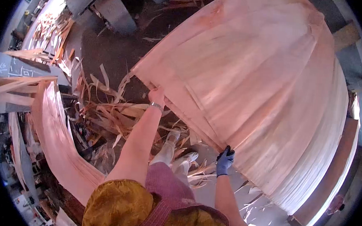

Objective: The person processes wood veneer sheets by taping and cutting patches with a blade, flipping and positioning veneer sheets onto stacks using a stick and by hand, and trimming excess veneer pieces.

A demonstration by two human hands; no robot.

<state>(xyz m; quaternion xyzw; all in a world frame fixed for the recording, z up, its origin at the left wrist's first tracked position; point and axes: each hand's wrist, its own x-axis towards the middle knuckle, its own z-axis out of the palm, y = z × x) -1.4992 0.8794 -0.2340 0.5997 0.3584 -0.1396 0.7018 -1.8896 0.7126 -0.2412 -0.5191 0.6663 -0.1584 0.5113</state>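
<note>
A large pale wood veneer sheet, pinkish and wavy, spreads out in front of me on what looks like a stack of similar sheets. My bare left hand, with a metal band on the wrist, is closed on its near edge towards the left corner. Further right along that edge, my right hand in a blue-grey glove with dark fingertips grips the veneer too. The fingers of both hands are partly hidden at the edge. A narrow gap or overlap line runs through the sheet between the hands.
Torn veneer strips litter the floor around my feet. More long veneer droops over a support at left, beside a grey metal surface with chalk marks. A brown board edge stands at right; grey blocks lie beyond.
</note>
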